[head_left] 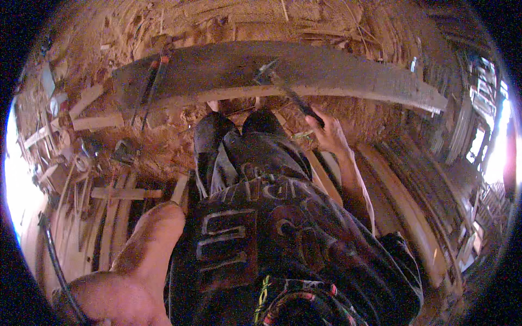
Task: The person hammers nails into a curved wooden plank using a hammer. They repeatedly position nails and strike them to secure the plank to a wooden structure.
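My right hand [328,133] is closed around the black grip of a hammer [291,96], arm stretched forward. The metal head is over the upper face of a long, thick, dark plank [348,73] that lies crosswise before my legs; I cannot tell whether it touches the wood. Toward the plank's left end rests a long, thin, two-legged tool [159,70] with orange marks, its legs reaching past the near edge. Very near the camera at the lower left is what seems to be my left hand [125,290]; its fingers cannot be made out. A thin black rod or cable [54,255] crosses it.
Sawdust and wood scraps [234,22] cover the ground beyond the plank. Boards [402,201] lie lengthwise at my right. Offcuts [100,120] and a dark tool-like object [125,151] lie at the left. A short wooden piece [125,193] rests across more boards [117,217].
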The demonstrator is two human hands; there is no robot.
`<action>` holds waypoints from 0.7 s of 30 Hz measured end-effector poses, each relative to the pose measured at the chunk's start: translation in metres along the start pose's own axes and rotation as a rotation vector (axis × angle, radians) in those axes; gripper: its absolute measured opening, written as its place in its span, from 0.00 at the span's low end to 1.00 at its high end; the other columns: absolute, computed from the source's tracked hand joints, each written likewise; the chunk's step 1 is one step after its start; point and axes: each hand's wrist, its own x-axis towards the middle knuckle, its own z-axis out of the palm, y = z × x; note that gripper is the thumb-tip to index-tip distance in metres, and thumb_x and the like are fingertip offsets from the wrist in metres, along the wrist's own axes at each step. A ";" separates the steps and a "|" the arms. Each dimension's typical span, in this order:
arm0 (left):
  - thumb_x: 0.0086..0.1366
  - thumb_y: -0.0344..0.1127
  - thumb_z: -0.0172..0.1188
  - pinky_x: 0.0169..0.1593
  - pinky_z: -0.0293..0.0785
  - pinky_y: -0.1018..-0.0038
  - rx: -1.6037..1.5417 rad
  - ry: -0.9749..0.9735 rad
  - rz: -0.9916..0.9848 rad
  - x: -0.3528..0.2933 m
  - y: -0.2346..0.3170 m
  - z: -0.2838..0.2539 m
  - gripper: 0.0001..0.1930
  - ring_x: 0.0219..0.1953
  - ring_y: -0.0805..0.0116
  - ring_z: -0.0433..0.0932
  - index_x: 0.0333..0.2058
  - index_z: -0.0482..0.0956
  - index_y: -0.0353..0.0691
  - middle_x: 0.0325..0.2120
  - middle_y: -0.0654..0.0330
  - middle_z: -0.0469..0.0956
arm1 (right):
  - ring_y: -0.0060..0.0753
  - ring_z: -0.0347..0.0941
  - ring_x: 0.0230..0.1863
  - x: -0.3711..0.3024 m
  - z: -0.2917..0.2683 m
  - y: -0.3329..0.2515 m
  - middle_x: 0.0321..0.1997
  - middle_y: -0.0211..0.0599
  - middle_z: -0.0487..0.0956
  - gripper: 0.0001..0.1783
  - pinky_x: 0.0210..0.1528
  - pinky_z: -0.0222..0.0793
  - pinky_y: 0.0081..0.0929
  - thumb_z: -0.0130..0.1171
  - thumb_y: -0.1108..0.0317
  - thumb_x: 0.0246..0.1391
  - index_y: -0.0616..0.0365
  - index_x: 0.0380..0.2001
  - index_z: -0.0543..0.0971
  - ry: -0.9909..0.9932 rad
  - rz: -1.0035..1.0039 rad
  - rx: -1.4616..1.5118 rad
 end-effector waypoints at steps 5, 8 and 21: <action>0.64 0.38 0.58 0.38 0.73 0.71 -0.014 0.014 0.030 -0.010 -0.027 0.047 0.13 0.35 0.62 0.77 0.44 0.78 0.39 0.33 0.54 0.79 | 0.53 0.72 0.58 0.006 -0.040 0.034 0.55 0.55 0.76 0.34 0.60 0.67 0.42 0.50 0.42 0.61 0.60 0.58 0.72 -0.129 0.118 0.000; 0.64 0.38 0.58 0.38 0.72 0.71 -0.003 0.042 0.063 -0.018 -0.042 0.065 0.13 0.35 0.62 0.76 0.44 0.77 0.39 0.34 0.54 0.78 | 0.54 0.71 0.58 0.019 -0.048 0.029 0.56 0.54 0.75 0.32 0.60 0.67 0.43 0.50 0.43 0.62 0.57 0.58 0.73 -0.206 0.082 0.023; 0.63 0.37 0.55 0.37 0.70 0.72 -0.021 0.132 0.165 -0.042 -0.074 0.085 0.14 0.35 0.63 0.74 0.45 0.74 0.39 0.36 0.53 0.76 | 0.57 0.69 0.59 0.032 -0.031 0.050 0.55 0.58 0.74 0.32 0.60 0.64 0.47 0.54 0.47 0.60 0.58 0.60 0.68 -0.094 -0.124 -0.063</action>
